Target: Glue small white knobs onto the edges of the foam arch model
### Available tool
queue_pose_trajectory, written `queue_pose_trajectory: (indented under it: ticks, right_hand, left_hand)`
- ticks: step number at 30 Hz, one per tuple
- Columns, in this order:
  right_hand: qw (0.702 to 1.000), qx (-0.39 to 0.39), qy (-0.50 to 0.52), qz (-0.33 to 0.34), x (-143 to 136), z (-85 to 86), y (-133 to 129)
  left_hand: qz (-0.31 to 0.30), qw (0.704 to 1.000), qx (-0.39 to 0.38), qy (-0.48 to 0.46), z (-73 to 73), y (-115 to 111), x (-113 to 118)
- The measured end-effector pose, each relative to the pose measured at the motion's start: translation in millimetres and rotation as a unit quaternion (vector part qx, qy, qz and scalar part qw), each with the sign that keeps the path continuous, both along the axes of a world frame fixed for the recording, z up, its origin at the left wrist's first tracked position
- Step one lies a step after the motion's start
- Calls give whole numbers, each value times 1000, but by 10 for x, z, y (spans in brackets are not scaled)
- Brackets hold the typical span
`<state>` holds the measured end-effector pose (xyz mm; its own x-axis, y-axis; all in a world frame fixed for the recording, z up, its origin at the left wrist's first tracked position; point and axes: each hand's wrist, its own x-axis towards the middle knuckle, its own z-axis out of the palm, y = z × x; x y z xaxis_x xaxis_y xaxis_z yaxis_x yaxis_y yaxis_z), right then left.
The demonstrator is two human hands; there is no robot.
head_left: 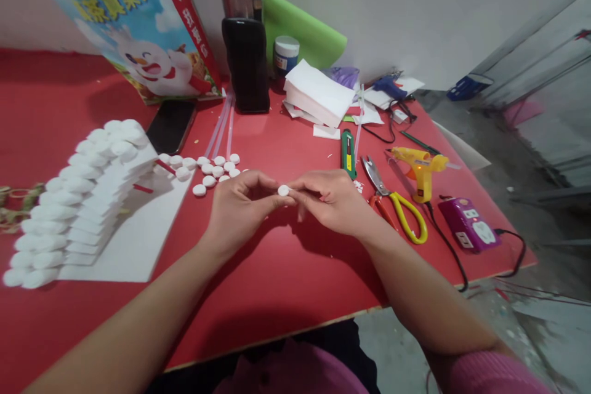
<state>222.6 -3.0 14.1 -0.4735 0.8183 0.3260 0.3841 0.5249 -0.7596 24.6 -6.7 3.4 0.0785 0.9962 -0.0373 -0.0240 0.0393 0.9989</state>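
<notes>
Between the fingertips of both hands is a small white round disc, held above the red table. My left hand pinches it from the left with thumb and forefinger. From the right, the thumb and forefinger of my right hand close on its other edge. Several similar white discs lie loose just beyond my left hand. Farther left, a stepped white structure is built from rows of these discs and thin white slabs on a white board.
To the right lie a green utility knife, pliers, a yellow glue gun and a purple power socket box with cables. Behind stand a phone, a printed box, a jar and stacked white sheets.
</notes>
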Motion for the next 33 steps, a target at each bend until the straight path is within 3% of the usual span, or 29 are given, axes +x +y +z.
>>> queue_pose_trajectory:
  ticks: [8,13,19,21,25,27,33]
  right_hand:
    - [985,-132,85,66,36,111,13]
    - [974,-175,140,21,-53,82,-24]
    - [960,-193,195,-46,-142,67,-45]
    - [933,-271,233,-53,-130,51,-3]
    - [815,-489,312,-2,-75,-20,120]
    - [776,-536,333,16,-57,-52,155]
    - [757,-541,365,27,-44,-37,131]
  left_hand:
    - [-56,998,34,-8,74,-33,-19]
    - [-29,998,51,21,56,-59,-17]
    - [-46,976,187,106,20,-30,-18]
    - [-36,968,211,130,14,0,-44]
    - [-33,965,212,148,22,74,-111]
    - [-61,968,194,149,34,104,-134]
    - [-113,963,180,166,91,128,-147]
